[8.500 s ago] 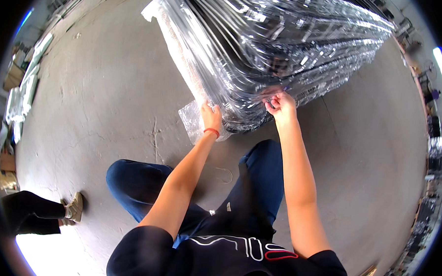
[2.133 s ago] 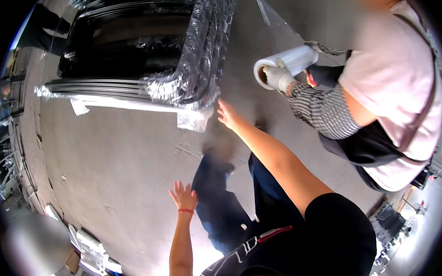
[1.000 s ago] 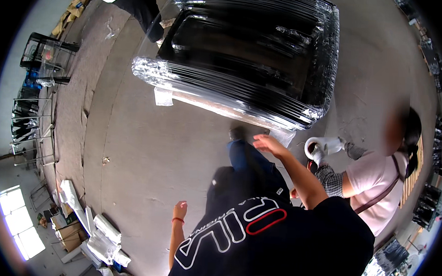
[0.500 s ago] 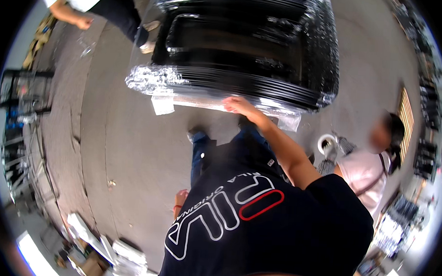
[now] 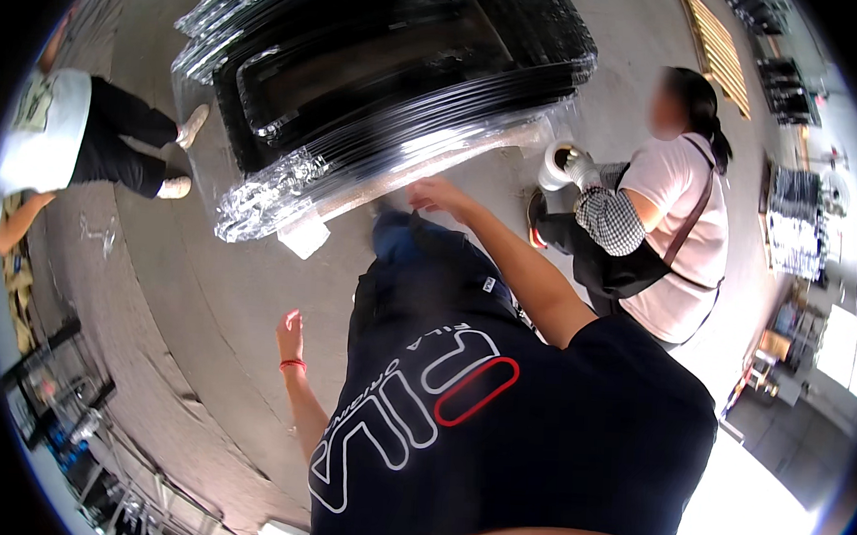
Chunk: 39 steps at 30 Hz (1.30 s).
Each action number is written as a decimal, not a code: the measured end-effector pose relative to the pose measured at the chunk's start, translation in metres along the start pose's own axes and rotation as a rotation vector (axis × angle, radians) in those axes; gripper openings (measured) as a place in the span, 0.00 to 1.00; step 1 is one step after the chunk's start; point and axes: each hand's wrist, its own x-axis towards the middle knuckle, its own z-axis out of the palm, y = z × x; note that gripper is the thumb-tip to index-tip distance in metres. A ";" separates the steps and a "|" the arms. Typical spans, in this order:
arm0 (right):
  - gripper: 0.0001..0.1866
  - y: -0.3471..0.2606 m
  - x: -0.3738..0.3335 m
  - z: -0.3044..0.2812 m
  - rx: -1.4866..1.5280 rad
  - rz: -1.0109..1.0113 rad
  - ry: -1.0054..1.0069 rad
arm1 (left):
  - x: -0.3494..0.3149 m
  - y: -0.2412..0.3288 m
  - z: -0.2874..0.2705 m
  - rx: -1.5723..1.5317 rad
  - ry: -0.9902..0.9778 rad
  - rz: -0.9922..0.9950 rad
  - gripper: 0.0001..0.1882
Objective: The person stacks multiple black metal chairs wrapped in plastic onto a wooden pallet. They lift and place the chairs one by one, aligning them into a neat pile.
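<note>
In front of me stands a stack of black frame-shaped panels (image 5: 406, 114), covered in clear plastic film. The film (image 5: 269, 194) bunches up silvery at the near left corner, and a loose white flap (image 5: 304, 235) hangs below it. My right hand (image 5: 438, 197) is just beside the stack's near lower edge, fingers stretched out and loosely bent, holding nothing I can see. Whether it touches the film cannot be told. My left hand (image 5: 291, 335), with a red band at the wrist, hangs out to my left over the floor, its fingers loose and nothing visible in them.
At right, a person in a pink top (image 5: 684, 221) bends beside the stack, a gloved hand at a white roll (image 5: 555, 168). Another person (image 5: 56, 137) stands at the left. A slatted wooden pallet (image 5: 715, 51) lies at the far right; racks (image 5: 56, 376) line the left side.
My view has turned, so the stack sits further left and tilted. My left hand has come out from my side. The person at right appears closer to the stack, now with the roll.
</note>
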 end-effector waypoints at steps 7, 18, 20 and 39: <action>0.18 -0.018 0.030 0.034 0.125 0.051 0.193 | 0.093 0.039 -0.065 0.152 -0.141 0.072 0.13; 0.18 -0.104 0.118 0.184 0.016 -0.040 0.001 | 0.128 0.009 -0.170 0.207 -0.104 0.217 0.14; 0.27 -0.114 0.114 0.217 0.013 -0.087 -0.011 | 0.124 0.013 -0.176 0.145 -0.086 0.152 0.14; 0.46 -0.007 -0.024 0.446 0.143 -0.358 0.048 | 0.073 -0.083 -0.261 0.168 -0.416 0.397 0.14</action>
